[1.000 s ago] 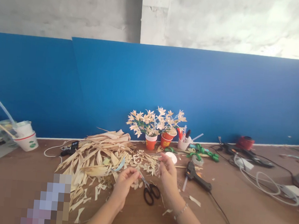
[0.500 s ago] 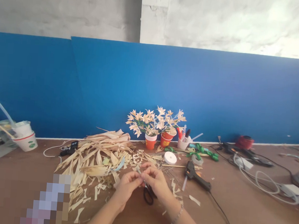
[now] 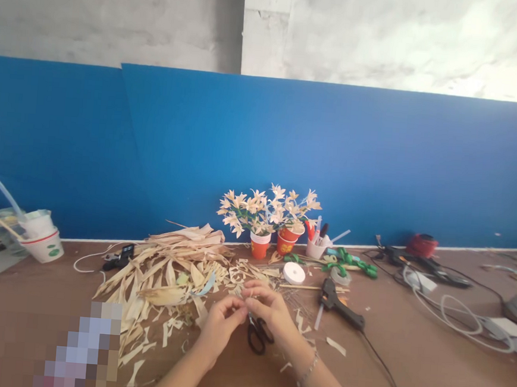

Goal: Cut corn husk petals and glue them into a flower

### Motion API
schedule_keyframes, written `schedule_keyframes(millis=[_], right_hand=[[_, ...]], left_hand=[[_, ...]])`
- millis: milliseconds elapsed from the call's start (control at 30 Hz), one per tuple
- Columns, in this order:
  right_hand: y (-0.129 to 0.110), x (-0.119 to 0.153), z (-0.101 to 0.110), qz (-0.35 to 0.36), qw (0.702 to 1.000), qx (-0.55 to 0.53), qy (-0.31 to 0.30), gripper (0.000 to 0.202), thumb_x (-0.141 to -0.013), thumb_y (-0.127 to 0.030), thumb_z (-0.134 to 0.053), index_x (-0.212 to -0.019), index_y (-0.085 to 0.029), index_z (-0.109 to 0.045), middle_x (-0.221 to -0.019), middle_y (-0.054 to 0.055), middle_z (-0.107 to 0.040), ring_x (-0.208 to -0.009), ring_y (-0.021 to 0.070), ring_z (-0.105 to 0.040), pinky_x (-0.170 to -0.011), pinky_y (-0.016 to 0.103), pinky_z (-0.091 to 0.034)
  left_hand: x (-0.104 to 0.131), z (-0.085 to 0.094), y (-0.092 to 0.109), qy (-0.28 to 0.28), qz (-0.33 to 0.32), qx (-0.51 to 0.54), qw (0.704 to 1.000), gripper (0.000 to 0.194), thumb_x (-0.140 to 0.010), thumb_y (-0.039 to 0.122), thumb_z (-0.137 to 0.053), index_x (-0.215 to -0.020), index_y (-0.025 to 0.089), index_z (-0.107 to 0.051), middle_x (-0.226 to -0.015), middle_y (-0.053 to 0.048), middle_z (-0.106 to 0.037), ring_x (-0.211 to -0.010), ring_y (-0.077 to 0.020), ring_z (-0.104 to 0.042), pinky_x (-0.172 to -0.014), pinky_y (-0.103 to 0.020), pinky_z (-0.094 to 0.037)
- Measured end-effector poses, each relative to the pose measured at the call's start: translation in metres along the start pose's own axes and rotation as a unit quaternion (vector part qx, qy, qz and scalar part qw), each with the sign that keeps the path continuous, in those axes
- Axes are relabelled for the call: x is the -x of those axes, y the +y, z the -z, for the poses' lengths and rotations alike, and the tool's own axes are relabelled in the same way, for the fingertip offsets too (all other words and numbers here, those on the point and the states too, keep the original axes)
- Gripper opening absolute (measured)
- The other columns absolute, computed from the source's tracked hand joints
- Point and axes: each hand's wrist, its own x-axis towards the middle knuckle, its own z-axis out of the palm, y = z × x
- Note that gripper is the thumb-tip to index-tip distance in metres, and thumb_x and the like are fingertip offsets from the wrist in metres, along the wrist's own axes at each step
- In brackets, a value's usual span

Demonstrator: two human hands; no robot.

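My left hand and my right hand meet fingertip to fingertip over the table. Both are closed in a pinch, and what sits between the fingers is too small to make out. Black-handled scissors show just below my fingers, their blades mostly hidden by the hands. Left of my left hand spreads a heap of dried corn husks with cut scraps around it. A white roll of tape lies beyond my right hand.
Husk flowers stand in red paper cups at the back. A black glue gun with a trailing cord lies to the right, near green stems. White cables loop farther right. A white tub stands at left.
My fingertips still meet in a pinch, with slight shifts of the fingers. The pale piece seen between them earlier shows less now, and more of the scissors' handles is visible.
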Motion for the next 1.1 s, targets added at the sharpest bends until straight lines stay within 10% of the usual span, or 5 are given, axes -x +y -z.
schedule_keyframes(millis=[600, 867, 1100], right_hand=[[0.007, -0.009, 0.008, 0.033, 0.987, 0.012, 0.156, 0.041, -0.063, -0.049, -0.073, -0.05, -0.017, -0.05, -0.091, 0.005, -0.057, -0.08, 0.0182, -0.052, -0.078, 0.032, -0.04], [0.004, -0.005, 0.006, -0.007, 0.998, -0.007, 0.068, 0.039, -0.061, -0.046, -0.076, -0.05, -0.015, -0.054, -0.093, 0.005, -0.054, -0.077, 0.017, -0.053, -0.075, 0.032, -0.041], [0.004, 0.0, 0.0, 0.026, 0.998, 0.055, 0.019, 0.031, -0.064, -0.043, -0.075, -0.055, -0.017, -0.06, -0.093, 0.005, -0.056, -0.086, 0.0198, -0.055, -0.081, 0.033, -0.041]], left_hand=[[-0.004, 0.004, -0.008, -0.012, -0.113, -0.163, 0.98, 0.014, -0.067, 0.023, -0.066, -0.055, 0.019, -0.059, -0.083, -0.006, -0.061, -0.087, -0.0229, -0.056, -0.086, -0.037, -0.04], [0.003, 0.006, 0.001, 0.014, -0.123, -0.127, 0.984, 0.02, -0.072, 0.026, -0.064, -0.091, 0.02, -0.064, -0.096, -0.006, -0.061, -0.091, -0.0224, -0.055, -0.083, -0.035, -0.042], [-0.003, 0.002, -0.004, 0.024, -0.153, -0.152, 0.976, 0.017, -0.075, 0.03, -0.062, -0.062, 0.019, -0.063, -0.082, -0.005, -0.061, -0.085, -0.0224, -0.056, -0.081, -0.035, -0.043]])
